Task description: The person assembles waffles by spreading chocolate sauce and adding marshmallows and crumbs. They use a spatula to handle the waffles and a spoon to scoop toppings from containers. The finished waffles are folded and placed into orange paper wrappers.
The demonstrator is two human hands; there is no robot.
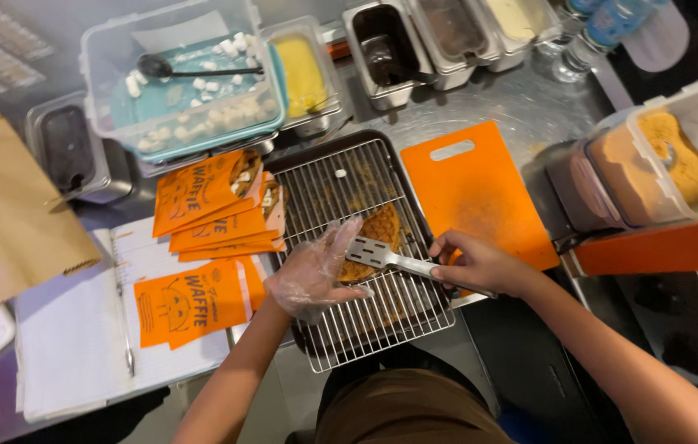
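Lifting waffle [375, 238] off rack [340, 185]: right hand [472, 263] clamped on spatula [382, 256], blade at waffle edge. Gloved left hand [312, 271] open, fingers steadying waffle. Likely light, crisp, brittle; support from underneath.

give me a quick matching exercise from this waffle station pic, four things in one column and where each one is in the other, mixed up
Things:
1. waffle
2. metal spatula
3. orange cutting board
4. black scoop

Places:
A. in the clear tub of white marshmallows
B. on the wire rack, by the gloved left hand
C. held in the bare right hand
D. flat on the steel counter, right of the rack

Pairs: 1-B, 2-C, 3-D, 4-A
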